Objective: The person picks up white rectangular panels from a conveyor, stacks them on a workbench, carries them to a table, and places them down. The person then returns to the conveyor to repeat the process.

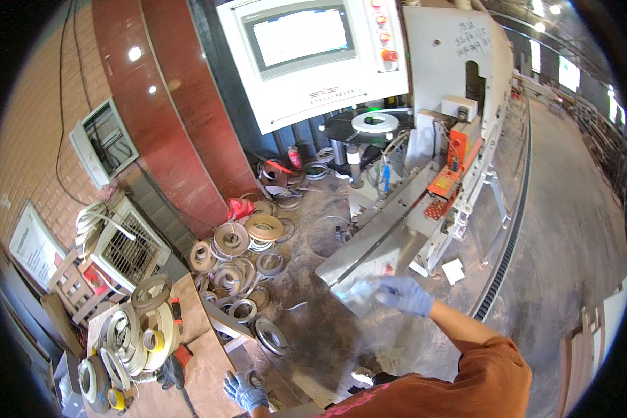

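**Gloved hand on the end of a workshop machine**

Seen from above, a person in an orange sleeve reaches the right hand (pixel 403 292), in a blue-grey glove, out to the near end of a long metal machine (pixel 397 230). The hand rests on the end of its steel infeed rail (pixel 369 259). The fingers look loosely curled, but blur hides whether they grip anything.

The left hand (pixel 244 391), also gloved, hangs low near the bottom edge with fingers spread wide and holding nothing. It is just beside a wooden bench (pixel 198 362) and above the floor.

The machine runs away to the upper right. A white control panel with a screen (pixel 301 38) stands at its far end, and a white roll of edge tape (pixel 375 123) lies flat on a round black table beside it.

Many coils of tape (pixel 247 240) lie scattered on the dusty floor to the left of the rail. More coils (pixel 136 334) are heaped on the bench.
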A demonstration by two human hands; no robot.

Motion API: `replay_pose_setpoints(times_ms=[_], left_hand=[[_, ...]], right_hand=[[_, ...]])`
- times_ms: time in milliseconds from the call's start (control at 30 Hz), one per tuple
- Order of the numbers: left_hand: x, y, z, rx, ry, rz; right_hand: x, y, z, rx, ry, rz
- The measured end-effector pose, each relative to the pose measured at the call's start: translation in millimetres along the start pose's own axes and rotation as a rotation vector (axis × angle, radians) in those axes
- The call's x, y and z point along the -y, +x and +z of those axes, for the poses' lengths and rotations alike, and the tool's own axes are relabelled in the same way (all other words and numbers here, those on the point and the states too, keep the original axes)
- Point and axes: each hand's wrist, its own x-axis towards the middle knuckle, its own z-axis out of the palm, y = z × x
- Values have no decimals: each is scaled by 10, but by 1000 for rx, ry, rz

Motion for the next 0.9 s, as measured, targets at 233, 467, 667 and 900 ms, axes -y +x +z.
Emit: replay_pose_setpoints(times_ms=[233,467,667,900], left_hand=[[-289,-98,-134,81,-60,144],[-1415,-871,436,438,-408,696],[-2988,-2151,116,606,-729,870],[-4344,-3431,-522,615,-693,1393]], right_hand=[[-386,-1899,566,-119,304,534],[-461,-3057,720,-327,518,768],[-529,-3922,322,-500,519,813],[-627,-5562,-332,-823,434,973]])
